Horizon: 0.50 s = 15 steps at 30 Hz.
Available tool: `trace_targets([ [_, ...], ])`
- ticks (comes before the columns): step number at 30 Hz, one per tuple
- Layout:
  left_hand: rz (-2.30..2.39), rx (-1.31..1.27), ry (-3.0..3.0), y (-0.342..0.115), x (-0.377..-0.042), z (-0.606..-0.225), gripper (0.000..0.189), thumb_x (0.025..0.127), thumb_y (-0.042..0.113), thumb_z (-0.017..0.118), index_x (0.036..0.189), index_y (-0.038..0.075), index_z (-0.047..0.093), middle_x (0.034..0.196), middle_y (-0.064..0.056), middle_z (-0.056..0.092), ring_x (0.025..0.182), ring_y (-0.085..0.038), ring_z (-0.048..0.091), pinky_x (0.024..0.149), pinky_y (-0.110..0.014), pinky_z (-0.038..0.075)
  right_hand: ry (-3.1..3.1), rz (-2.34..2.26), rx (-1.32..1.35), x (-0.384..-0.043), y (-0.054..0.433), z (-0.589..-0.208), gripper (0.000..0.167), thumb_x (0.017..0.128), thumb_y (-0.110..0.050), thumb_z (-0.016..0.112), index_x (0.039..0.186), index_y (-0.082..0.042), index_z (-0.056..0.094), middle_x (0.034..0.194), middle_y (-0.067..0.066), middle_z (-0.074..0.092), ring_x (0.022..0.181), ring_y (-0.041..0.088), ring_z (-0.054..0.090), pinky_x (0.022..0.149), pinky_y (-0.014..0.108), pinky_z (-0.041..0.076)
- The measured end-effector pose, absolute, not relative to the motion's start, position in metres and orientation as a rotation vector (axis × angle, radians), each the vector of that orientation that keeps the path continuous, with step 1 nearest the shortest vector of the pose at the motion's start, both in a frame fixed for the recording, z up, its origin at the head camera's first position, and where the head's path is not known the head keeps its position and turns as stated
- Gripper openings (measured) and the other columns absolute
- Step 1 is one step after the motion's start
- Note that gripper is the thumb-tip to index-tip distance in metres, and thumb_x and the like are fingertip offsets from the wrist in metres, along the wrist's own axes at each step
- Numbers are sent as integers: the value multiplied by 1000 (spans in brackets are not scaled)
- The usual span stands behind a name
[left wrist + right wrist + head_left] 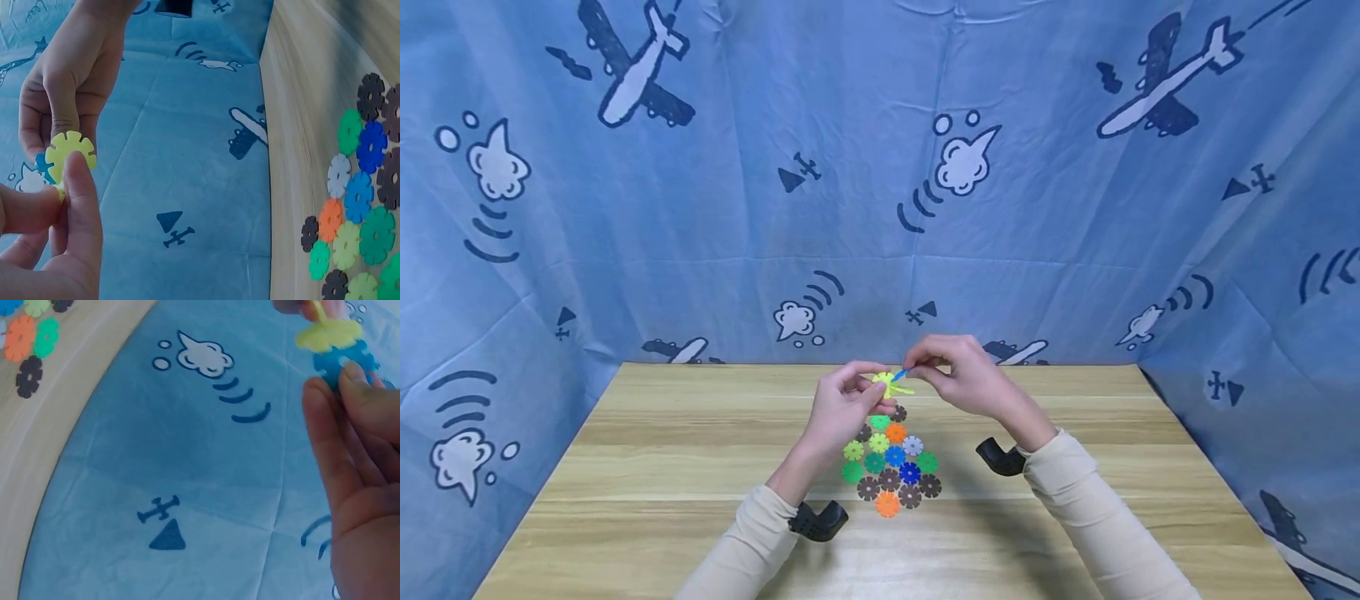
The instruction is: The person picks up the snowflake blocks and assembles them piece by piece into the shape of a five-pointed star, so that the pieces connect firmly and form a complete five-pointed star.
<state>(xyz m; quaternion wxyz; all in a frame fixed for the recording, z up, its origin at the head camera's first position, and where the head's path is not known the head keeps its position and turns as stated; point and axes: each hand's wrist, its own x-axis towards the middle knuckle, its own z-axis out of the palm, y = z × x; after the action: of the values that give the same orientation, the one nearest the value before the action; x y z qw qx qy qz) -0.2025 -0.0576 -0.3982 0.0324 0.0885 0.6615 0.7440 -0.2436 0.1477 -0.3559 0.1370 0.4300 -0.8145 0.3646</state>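
Note:
Above the far part of the table, my left hand [844, 407] pinches yellow notched plastic discs [882, 382] between thumb and fingers. One faces the head camera and another shows edge-on, apparently joined to it. My right hand [961, 377] pinches a blue notched disc [334, 362] between thumb and forefinger. In the right wrist view the blue disc's edge meets the yellow disc [328, 335]; whether their slots interlock I cannot tell. The left wrist view shows the blue disc [44, 164] mostly hidden behind the yellow one.
Loose notched discs in several colours lie flat below the hands, among them an orange disc [887, 504] nearest the front and a dark blue disc [910, 472]. Black wrist mounts [1000, 457] jut from both sleeves. A blue printed curtain [865, 208] stands behind the wooden table [700, 442].

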Motion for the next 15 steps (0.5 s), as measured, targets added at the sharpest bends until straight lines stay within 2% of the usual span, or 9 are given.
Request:
trace_targets([
  [9,2361,109,1928,-59,-204,-402,27,93,-14,58,119,-12,63,74,-8,63,62,-13,73,70,-32,64,-2217,1017,1229,-240,137,-373,19,84,12,73,90,-6,75,85,5,75,75,14,73,70,22,60],
  [15,2358,109,1895,-63,-205,-404,27,95,-10,59,122,-12,62,78,-9,64,63,-13,72,70,-31,63,-2262,1029,1252,-239,140,-372,16,86,8,74,96,-4,76,89,6,76,78,14,73,72,22,61],
])
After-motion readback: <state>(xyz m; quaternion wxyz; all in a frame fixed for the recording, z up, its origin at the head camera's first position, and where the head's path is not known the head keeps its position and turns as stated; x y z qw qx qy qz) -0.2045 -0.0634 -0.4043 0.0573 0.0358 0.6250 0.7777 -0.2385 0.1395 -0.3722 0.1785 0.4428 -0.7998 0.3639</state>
